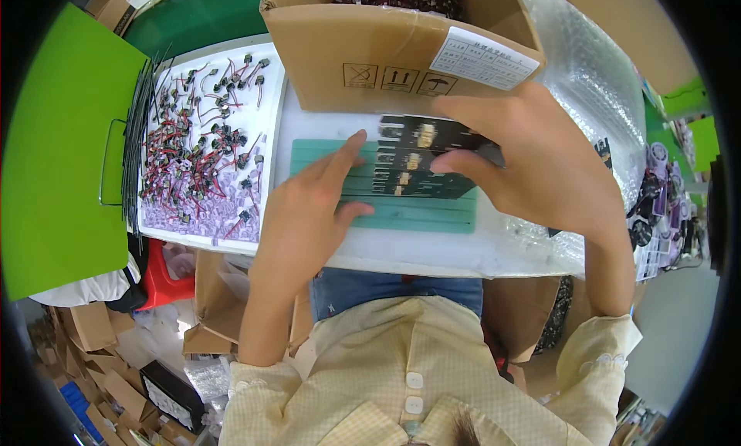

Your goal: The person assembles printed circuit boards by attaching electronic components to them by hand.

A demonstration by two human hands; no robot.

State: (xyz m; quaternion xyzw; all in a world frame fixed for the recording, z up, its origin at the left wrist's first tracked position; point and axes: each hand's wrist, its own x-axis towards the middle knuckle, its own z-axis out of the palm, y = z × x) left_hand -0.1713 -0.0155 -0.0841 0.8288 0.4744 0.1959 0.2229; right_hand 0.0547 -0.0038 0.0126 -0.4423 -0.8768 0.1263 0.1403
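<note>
Several black circuit boards (424,157) with small cream-coloured parts stand in overlapping rows on a grooved green holder (436,221). My right hand (532,149) is over their right end, thumb and fingers closed around the edge of a black board there. Part of that board is hidden by the hand and slightly blurred. To the left of the rows, my left hand (305,199) hovers over the holder's left part. Its thumb and fingers are spread, and nothing is in it.
A cardboard box (332,60) filled with dark red and black parts stands behind the holder. At left lies a white tray (270,137) of small wired parts and purple pieces. Bubble wrap (594,76) covers the right side, beside a rack of purple and black parts (656,184).
</note>
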